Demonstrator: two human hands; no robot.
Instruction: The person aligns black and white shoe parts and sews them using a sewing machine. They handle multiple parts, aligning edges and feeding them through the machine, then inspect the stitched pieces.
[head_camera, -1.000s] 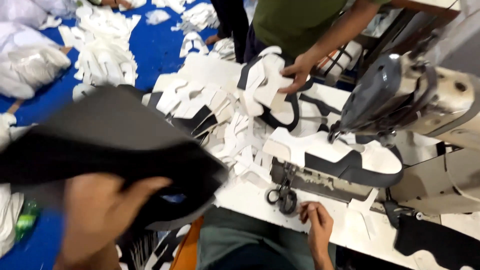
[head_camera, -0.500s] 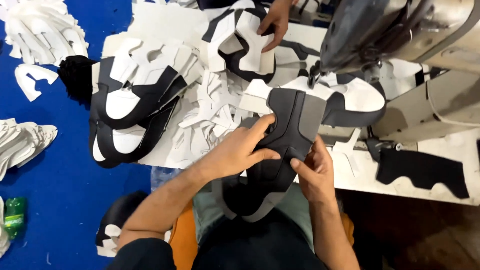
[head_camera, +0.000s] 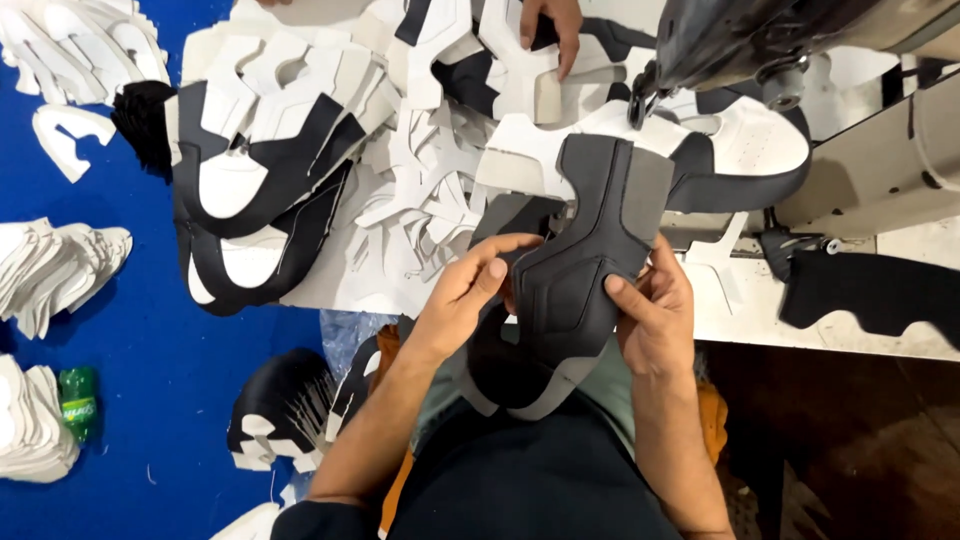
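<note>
Both hands grasp 1 dark grey shoe panel (head_camera: 580, 260): left hand (head_camera: 470, 290) on its left edge, right hand (head_camera: 655, 310) on its right. Sewing machine (head_camera: 760, 40) just above; white cut pieces (head_camera: 410, 215) left.

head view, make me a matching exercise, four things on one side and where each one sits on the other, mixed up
Things:
1. dark grey shoe upper piece
2. green bottle
3. sewing machine
4. another person's hand

Places:
A. on the blue floor, lower left of the picture
B. top centre, resting on black and white cut pieces
C. between the left hand and the right hand
D. upper right, above the table

Pairs: 1-C, 2-A, 3-D, 4-B
</note>
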